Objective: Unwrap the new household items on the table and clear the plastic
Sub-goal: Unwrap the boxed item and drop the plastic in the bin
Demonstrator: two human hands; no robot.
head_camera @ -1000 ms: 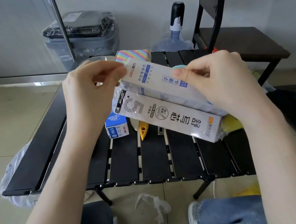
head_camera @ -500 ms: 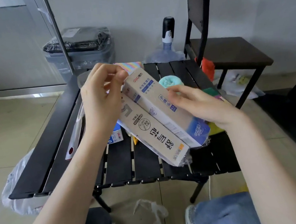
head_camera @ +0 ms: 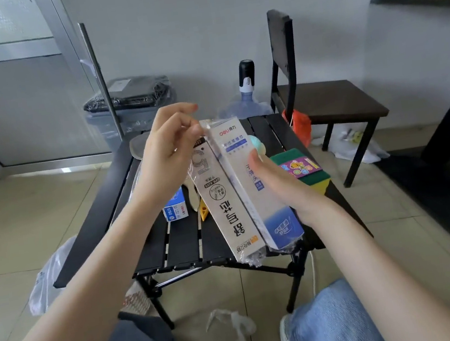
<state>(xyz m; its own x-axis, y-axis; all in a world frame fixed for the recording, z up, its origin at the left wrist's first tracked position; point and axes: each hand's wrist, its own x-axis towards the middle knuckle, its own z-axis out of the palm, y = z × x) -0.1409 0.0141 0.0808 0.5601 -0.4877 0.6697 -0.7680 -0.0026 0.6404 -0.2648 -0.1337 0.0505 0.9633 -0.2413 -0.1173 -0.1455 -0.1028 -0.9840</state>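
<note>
Two long beige boxes (head_camera: 238,194), wrapped together in clear plastic, are held above the black slatted table (head_camera: 182,247). My right hand (head_camera: 274,184) grips the bundle from its right side, thumb across the front of the right box. My left hand (head_camera: 170,154) pinches the clear plastic wrap (head_camera: 207,127) at the bundle's top end. Loose film also bunches at the bottom end (head_camera: 254,258). Discarded plastic scraps (head_camera: 232,324) lie on the floor between my knees.
On the table sit a small blue box (head_camera: 176,208), a yellow piece (head_camera: 204,212), a green-and-yellow sponge pack (head_camera: 304,171) and a teal item (head_camera: 257,144). Behind stand a grey bin (head_camera: 130,111), a water bottle (head_camera: 247,101) and a dark chair (head_camera: 329,99). A plastic bag (head_camera: 46,279) hangs at the table's left.
The bundle has swung from slanted to nearly upright, and my right hand slid down its right side. My left hand stays pinched at the top end. The camera tilted up.
</note>
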